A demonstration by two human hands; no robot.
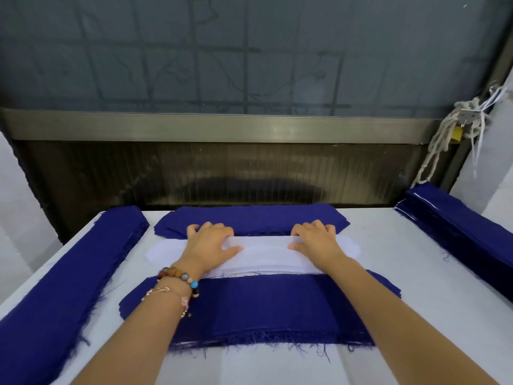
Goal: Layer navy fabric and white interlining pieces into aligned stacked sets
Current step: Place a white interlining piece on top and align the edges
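Note:
A stack of white interlining pieces (266, 255) lies across the middle of the white table. Behind it sits a far stack of navy fabric (258, 216), and in front of it a near stack of navy fabric (258, 307) with frayed edges. My left hand (211, 240) and my right hand (316, 238) lie on top of the interlining, one toward each end. The fingers of both hands curl over its far long edge where it meets the far navy stack, and the thumbs lie flat on the white. Whether only the top piece is gripped is hidden.
A long navy stack (63, 287) runs along the table's left edge, and another navy stack (455, 226) lies at the right. Behind the table (402, 273) stands a dark machine opening with a metal bar (222, 125). Knotted cords (455, 129) hang at the right.

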